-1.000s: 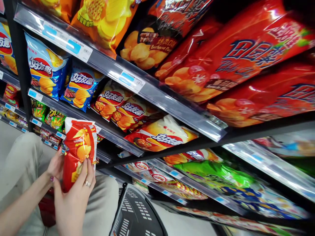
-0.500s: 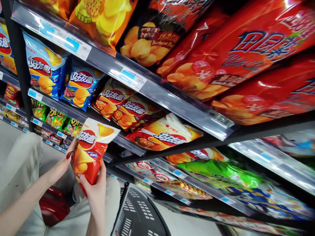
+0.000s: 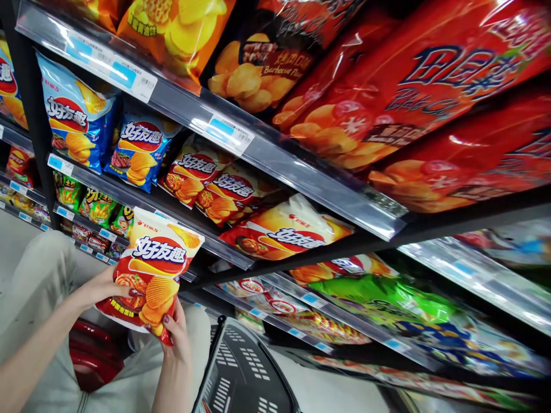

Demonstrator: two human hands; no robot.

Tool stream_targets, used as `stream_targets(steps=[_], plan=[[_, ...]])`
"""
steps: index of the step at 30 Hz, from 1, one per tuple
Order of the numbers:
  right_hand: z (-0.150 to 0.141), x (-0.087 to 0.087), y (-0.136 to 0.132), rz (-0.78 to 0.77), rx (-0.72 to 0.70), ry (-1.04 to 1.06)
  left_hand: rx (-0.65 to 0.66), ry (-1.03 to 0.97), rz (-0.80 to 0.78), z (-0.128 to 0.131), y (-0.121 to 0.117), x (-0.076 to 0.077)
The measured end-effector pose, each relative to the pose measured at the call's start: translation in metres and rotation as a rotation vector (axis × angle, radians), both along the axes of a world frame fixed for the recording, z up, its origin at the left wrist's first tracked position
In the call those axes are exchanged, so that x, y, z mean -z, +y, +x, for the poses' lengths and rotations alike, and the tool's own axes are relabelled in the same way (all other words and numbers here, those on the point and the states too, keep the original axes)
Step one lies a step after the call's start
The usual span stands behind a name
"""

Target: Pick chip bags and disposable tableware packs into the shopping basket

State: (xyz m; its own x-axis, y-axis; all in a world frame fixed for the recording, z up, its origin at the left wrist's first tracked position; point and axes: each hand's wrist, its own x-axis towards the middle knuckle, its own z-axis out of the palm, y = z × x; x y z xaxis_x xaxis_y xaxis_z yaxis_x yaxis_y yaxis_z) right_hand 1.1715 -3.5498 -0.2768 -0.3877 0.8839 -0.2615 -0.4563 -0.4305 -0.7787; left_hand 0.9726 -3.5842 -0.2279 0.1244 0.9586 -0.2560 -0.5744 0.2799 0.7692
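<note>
The glossy red-and-cream plastic snack bag [image 3: 148, 265] is held above pale beige trousers [image 3: 45, 275], printed front facing the wearer, its top leaning towards one o'clock. At its eight-o'clock side the left hand [image 3: 102, 285] is partly closed on it, thumb across the front, fingers hidden behind. At five o'clock the right hand [image 3: 178, 335] pinches the lower corner. A light grip should spare brittle contents; sliding the left thumb outward would uncover more print. At four o'clock, apart, is the black slotted plastic basket [image 3: 239, 367].
</note>
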Motion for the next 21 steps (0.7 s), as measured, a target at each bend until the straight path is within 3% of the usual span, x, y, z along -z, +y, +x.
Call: stream_targets(steps=[10, 15, 18, 21], plan=[[0.004, 0.013, 0.007, 0.052, -0.02, -0.1, -0.049, 0.04, -0.094, 0.002, 0.005, 0.003], [0.001, 0.009, 0.009, 0.072, -0.071, -0.072, -0.09, 0.052, -0.158, 0.005, 0.006, 0.001], [-0.001, 0.006, 0.01, 0.033, -0.086, -0.095, -0.071, 0.054, -0.202, 0.002, 0.006, 0.008], [0.001, 0.012, 0.01, -0.055, -0.006, -0.091, -0.064, 0.014, -0.168, -0.004, 0.008, 0.021]])
